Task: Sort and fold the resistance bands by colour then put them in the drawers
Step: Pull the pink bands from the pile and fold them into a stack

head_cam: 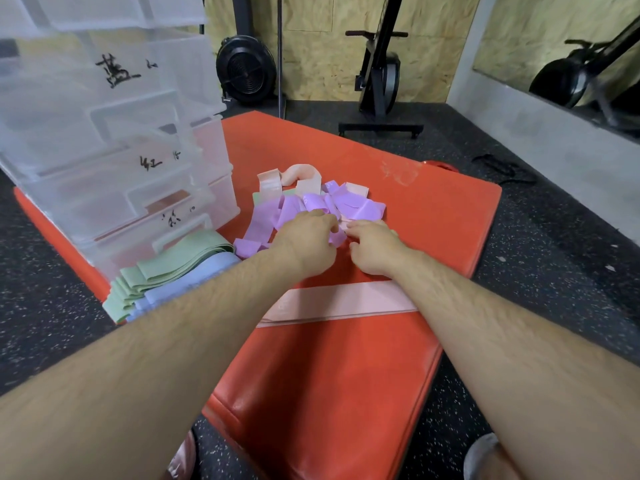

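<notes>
A loose heap of purple bands (349,206) mixed with pink bands (273,181) lies on the red mat (339,375). Both hands reach into its near edge. My left hand (308,240) has its fingers curled down into the purple bands. My right hand (372,245) pinches a pale pink band end beside it. One pink band (343,301) lies flat across the mat under my forearms. Folded green bands (173,268) and blue bands (187,289) are stacked at the mat's left edge, in front of the clear plastic drawers (114,157), which carry handwritten labels.
Black speckled rubber floor surrounds the mat. An exercise machine with a black base (381,128) stands behind the mat, a round black fan wheel (246,69) further left. A grey ledge with a mirror runs along the right. A black strap (502,168) lies on the floor.
</notes>
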Tool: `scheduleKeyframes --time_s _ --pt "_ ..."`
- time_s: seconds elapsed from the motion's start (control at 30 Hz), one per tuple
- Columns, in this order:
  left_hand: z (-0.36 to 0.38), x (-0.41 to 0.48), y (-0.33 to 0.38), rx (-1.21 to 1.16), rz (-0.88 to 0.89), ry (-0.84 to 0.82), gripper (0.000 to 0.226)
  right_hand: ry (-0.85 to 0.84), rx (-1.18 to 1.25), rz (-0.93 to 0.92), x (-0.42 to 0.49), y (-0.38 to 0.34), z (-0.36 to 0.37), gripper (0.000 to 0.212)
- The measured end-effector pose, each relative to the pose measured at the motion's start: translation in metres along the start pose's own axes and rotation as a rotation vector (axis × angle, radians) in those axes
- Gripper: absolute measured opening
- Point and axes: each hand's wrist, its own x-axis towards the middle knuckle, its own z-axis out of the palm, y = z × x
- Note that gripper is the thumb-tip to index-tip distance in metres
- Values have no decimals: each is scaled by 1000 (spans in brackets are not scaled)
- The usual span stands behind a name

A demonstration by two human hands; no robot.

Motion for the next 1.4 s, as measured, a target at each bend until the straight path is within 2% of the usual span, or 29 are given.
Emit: scheduleKeyframes --time_s 0.1,0.2,0.33,0.4,0.5,0.63,0.73,0.77,0.87,1.0,1.07,1.13,1.27,1.4 --pt "0 5 -2 -20 -4 39 29 79 122 36 4 0 -1 53" --pt "-5 7 -1 -64 -16 79 32 217 295 48 6 3 -15 37" --pt "-13 5 5 -115 -26 133 17 236 469 61 -7 3 -45 42" --pt "-18 4 10 -130 -5 154 8 284 537 21 -19 0 -61 42" --pt "-28 0 18 -209 6 229 6 349 550 -113 -39 -7 -84 42" --pt "-42 -10 27 -371 20 336 26 334 493 -235 -62 -17 -97 39" --pt "-52 -17 34 -410 75 348 44 347 520 -289 -78 -24 -101 37" --pt "-54 -18 34 -392 94 344 39 357 537 -308 -82 -25 -102 39" --pt "-59 -20 33 -323 114 355 1 372 613 -324 -87 -25 -105 38" --pt "-60 -24 29 -382 85 341 15 314 816 -288 -87 -25 -96 35" --pt "-62 -29 28 -468 70 320 11 282 734 -286 -86 -28 -85 35" --pt "-64 -34 26 -511 54 288 7 316 612 -277 -83 -32 -76 23" --pt "-67 -44 19 -601 -8 197 19 355 601 -281 -79 -42 -74 4" --pt "-74 -53 15 -609 -107 222 27 283 526 -296 -76 -47 -75 7"
